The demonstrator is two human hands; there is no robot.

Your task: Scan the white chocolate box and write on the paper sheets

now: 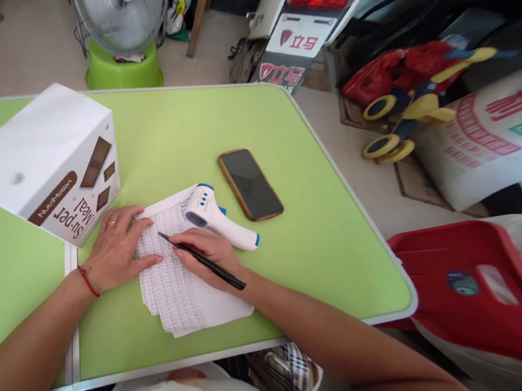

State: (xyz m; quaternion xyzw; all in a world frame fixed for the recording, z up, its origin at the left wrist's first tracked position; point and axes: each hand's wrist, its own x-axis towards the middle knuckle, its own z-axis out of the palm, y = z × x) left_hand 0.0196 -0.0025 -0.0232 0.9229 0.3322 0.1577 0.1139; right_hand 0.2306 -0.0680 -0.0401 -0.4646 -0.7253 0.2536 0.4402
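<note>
My right hand point(211, 255) grips a black pen point(210, 269), its tip over the upper part of some handwritten paper sheets point(178, 296). Rows of small writing fill much of the left side of the sheets. My left hand point(117, 246) lies with fingers apart on the upper left edge of the paper, holding nothing. A ring and a red wrist cord show on it. Across the top right of the sheets rests a white and blue infrared thermometer point(217, 219), just above my right hand.
A smartphone point(250, 184) lies right of the thermometer. The white box point(48, 151) stands left on the green folding table point(342, 262). Beyond are a fan point(125, 11) on a green stool point(124, 68) and a scooter point(302, 22). At right stands a red chair point(475, 280).
</note>
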